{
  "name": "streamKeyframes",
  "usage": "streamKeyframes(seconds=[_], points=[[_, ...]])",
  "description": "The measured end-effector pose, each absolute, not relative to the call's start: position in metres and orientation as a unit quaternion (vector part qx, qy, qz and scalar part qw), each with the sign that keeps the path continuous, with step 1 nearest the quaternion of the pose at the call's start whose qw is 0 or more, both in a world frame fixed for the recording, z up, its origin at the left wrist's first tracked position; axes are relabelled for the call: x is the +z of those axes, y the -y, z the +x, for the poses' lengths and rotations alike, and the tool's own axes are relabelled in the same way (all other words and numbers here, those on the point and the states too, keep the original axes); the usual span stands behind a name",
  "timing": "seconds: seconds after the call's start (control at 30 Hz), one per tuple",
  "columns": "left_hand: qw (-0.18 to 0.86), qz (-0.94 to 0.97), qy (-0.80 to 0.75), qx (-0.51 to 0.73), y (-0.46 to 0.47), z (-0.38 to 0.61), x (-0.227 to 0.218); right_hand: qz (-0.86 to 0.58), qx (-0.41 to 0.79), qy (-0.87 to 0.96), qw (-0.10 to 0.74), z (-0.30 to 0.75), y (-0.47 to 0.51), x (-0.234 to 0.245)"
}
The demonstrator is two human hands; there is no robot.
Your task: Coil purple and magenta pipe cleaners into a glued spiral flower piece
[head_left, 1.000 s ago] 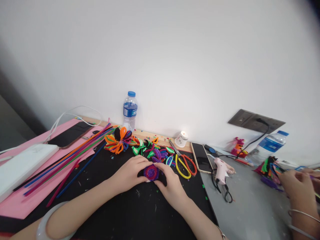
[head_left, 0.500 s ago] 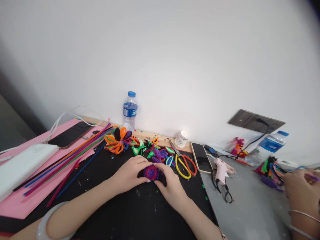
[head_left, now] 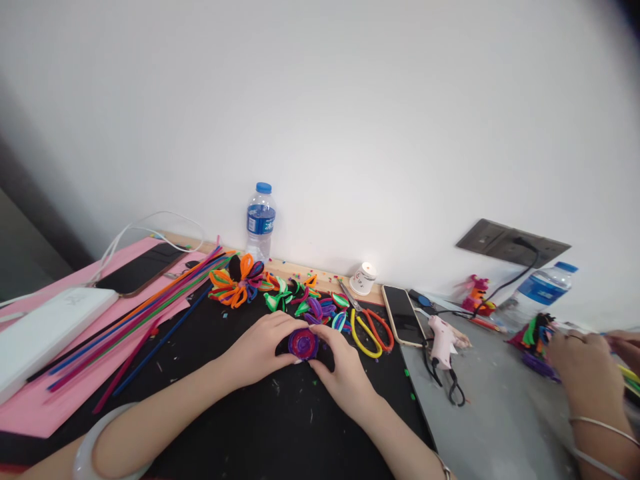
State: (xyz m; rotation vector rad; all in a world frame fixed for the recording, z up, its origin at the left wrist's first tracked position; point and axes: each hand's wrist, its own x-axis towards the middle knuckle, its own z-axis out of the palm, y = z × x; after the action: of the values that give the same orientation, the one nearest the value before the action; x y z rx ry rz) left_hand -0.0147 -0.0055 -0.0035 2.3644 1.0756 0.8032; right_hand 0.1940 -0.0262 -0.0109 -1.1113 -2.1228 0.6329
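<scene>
Between my two hands is a purple and magenta pipe-cleaner coil (head_left: 303, 345), wound into a round spiral. My left hand (head_left: 267, 343) grips its left edge with thumb and fingers. On the right edge, my right hand (head_left: 345, 370) pinches it the same way. Just beyond my hands lie several looped pipe-cleaner petals (head_left: 320, 308) in green, purple and white. A pipe-cleaner flower (head_left: 240, 280) with orange loops sits farther left. Scissors (head_left: 369, 327) with one yellow and one red handle rest right of my right hand.
Loose pipe cleaners (head_left: 145, 320) lie on pink paper at left, near a white power bank (head_left: 60, 327) and a phone (head_left: 143, 268). A water bottle (head_left: 261, 223) and paper cup (head_left: 363, 279) stand by the wall. At right are another phone (head_left: 403, 315), a pink glue gun (head_left: 442, 341) and a co-worker's hands (head_left: 590, 367).
My hands and the coil stay almost in place. At the right, the co-worker's hand has moved left, and a second hand with pipe cleaners now shows at the edge.
</scene>
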Motion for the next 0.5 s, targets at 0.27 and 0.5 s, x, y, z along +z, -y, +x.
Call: streamKeyframes(seconds=[0.27,0.5], points=[[0.212,0.851,-0.384,0.288,0.008,-0.014,0.005,-0.426,0.242,0.807,0.329,0.194,0.028,-0.007],[0.208,0.852,-0.385,0.287,0.007,-0.015,0.008,-0.418,0.237,0.812,0.331,0.193,0.027,-0.007]])
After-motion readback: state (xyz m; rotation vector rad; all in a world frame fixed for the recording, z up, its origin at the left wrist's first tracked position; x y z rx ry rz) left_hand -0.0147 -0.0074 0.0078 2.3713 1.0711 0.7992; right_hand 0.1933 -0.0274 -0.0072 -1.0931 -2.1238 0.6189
